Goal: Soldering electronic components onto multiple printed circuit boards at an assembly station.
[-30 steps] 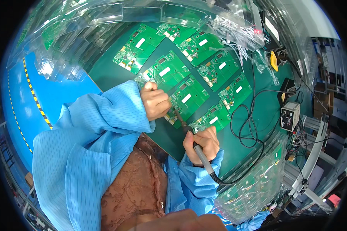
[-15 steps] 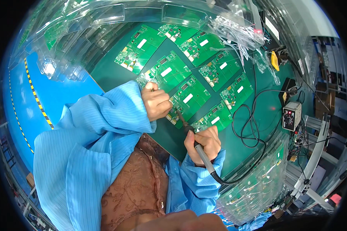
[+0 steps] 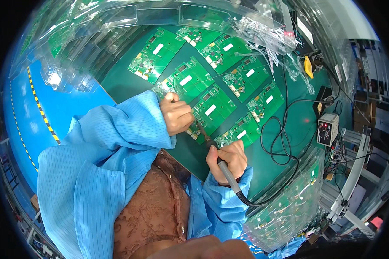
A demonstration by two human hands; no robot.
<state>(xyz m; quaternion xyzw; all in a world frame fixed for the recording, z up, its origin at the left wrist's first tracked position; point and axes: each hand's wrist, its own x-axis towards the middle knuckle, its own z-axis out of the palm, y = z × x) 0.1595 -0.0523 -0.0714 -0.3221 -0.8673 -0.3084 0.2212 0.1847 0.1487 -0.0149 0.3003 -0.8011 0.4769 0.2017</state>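
My right hand (image 3: 227, 162) grips a soldering iron (image 3: 230, 178) by its grey and black handle. Its tip points up and left onto the lower-left end of a green circuit board (image 3: 217, 106), near small white connectors. Close beside that board edge, my left hand (image 3: 177, 114) is closed in a pinch. A thin strand, seemingly solder wire (image 3: 220, 75), runs from the left hand's side across the boards toward the upper right. The fingers hide its end. Another circuit board (image 3: 242, 132) lies just beyond my right hand.
Several more circuit boards (image 3: 159, 52) lie in rows on the green mat (image 3: 304, 142). The iron's black cord (image 3: 285, 162) loops at right toward a small control box (image 3: 327, 129). Clear plastic trays (image 3: 285, 216) stand at lower right and along the far edge, near bundled white wires (image 3: 263, 36).
Almost nothing differs. Both hands and the soldering iron keep nearly the same place over the same board.
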